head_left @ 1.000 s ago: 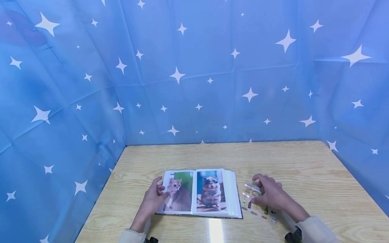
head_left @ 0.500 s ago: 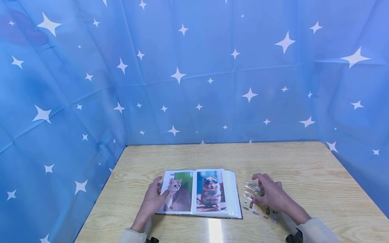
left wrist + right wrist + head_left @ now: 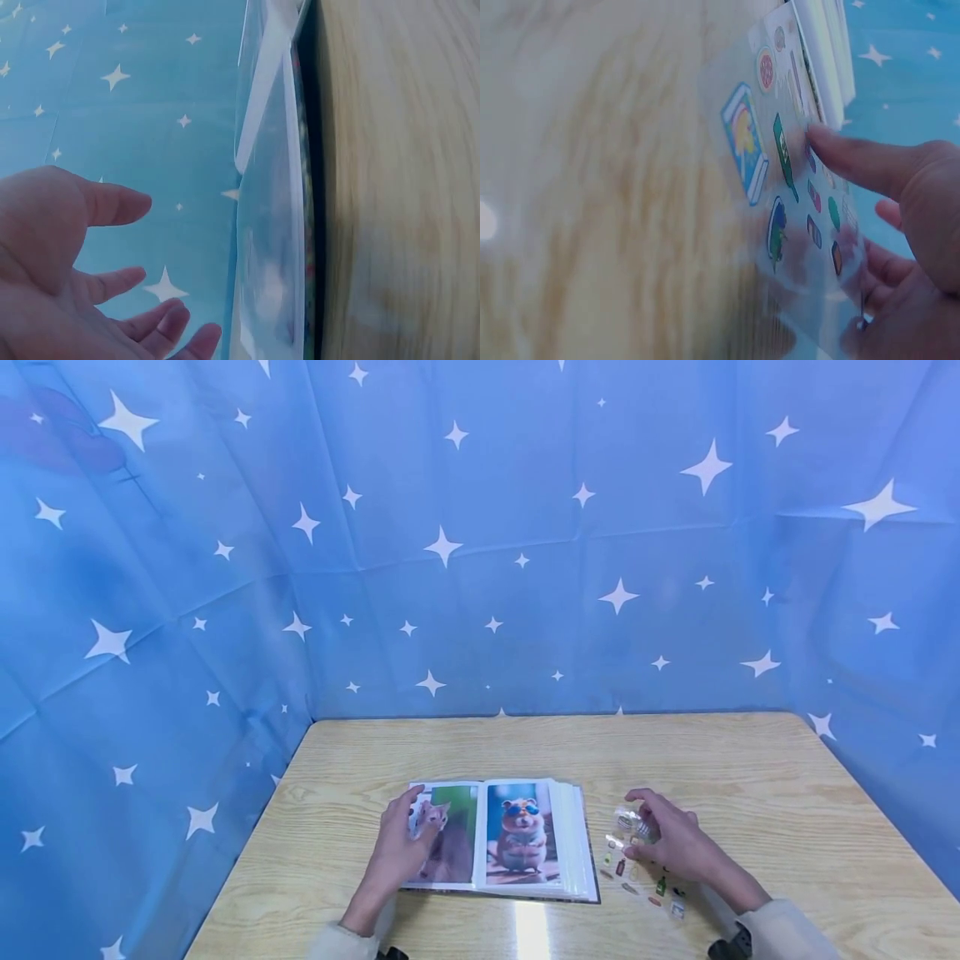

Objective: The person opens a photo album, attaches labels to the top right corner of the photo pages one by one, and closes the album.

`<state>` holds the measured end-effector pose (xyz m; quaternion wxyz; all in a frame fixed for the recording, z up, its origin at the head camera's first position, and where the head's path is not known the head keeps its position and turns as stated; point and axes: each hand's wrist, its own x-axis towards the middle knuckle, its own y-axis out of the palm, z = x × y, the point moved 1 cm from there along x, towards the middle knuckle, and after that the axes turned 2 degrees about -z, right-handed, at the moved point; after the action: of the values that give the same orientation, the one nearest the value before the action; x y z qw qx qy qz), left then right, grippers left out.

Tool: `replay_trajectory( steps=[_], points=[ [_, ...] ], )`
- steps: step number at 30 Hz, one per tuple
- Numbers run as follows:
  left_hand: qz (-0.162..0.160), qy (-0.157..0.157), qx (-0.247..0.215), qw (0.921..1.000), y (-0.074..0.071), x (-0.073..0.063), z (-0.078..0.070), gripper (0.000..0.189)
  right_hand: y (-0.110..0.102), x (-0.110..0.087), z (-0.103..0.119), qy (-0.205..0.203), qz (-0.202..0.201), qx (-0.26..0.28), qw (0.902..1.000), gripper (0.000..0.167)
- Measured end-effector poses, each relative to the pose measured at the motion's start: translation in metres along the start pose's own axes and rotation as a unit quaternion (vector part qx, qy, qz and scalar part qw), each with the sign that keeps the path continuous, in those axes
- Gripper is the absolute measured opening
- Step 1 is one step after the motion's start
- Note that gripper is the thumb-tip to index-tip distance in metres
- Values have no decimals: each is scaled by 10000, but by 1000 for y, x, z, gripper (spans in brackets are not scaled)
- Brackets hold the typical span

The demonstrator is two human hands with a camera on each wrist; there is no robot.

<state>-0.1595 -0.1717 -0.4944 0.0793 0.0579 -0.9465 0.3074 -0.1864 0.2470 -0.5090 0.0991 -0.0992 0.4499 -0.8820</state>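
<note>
A photo album [image 3: 574, 843] lies spread out on the table, a cat photo [image 3: 456, 847] on its left page and a hamster photo [image 3: 522, 839] on its right. Over the left page hovers my left hand [image 3: 397, 852], fingers spread and holding nothing; it covers part of the cat photo. The left wrist view shows a gap between this hand [image 3: 82, 270] and the album's clear sleeve [image 3: 270, 255]. To the album's right, my right hand [image 3: 678, 845] holds a transparent sticker sheet [image 3: 754, 232] between thumb and fingers. Small bottle and food stickers show on it. The sheet's far edge is partly hidden.
The pale wooden table [image 3: 750, 760] extends behind and to both sides of the album. A blue curtain [image 3: 525, 593] with white stars hangs around its back and sides. Light glares on the table [image 3: 532, 931] just in front of the album.
My left hand has moved right, from the album's left edge to over the cat photo. My right hand stays nearly in place, and the sticker sheet under it has shifted slightly.
</note>
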Motion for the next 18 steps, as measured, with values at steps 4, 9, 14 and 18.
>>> replay_trajectory(
  steps=[4, 9, 14, 18],
  points=[
    [247, 211, -202, 9993, 10, 0, -7, 57, -2, 0, -1, -77, -51, 190, 9998, 56],
    [662, 361, -449, 9961, 23, 1, -18, 56, -6, 0, 1, -238, -30, 612, 9978, 39],
    [1015, 530, -647, 9913, 37, 2, -28, 55, -12, 2, 5, -286, 179, 903, 9953, 31],
    [1226, 724, -790, 9867, 51, 3, -36, 54, -19, 2, 10, -215, 313, 1029, 9940, 24]
  ],
)
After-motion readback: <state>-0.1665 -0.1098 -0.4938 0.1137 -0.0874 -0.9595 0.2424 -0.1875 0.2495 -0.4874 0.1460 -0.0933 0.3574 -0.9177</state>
